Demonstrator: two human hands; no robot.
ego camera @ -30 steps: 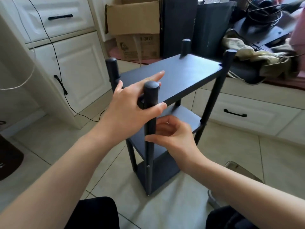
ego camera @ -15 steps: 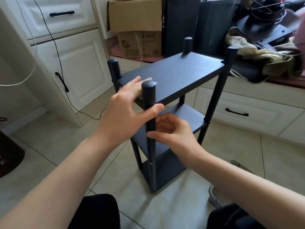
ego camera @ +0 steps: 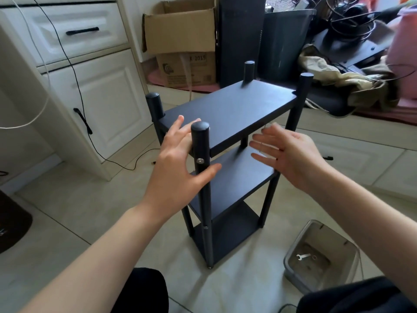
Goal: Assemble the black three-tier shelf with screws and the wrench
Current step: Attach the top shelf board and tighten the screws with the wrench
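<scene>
On the floor between my knees the shelf (ego camera: 228, 109) stands upright, all three tiers on. Left hand (ego camera: 180, 163) is spread loosely around the front post (ego camera: 202, 154) to steady it, right hand (ego camera: 291, 154) hangs open holding nothing; wrench (ego camera: 303, 256) sits in the tub (ego camera: 352, 276) beside it.

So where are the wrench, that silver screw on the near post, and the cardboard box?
wrench (ego camera: 303, 256): head view, middle of its handle.
silver screw (ego camera: 200, 160): head view, its round head.
cardboard box (ego camera: 180, 30): head view, front wall.
</scene>
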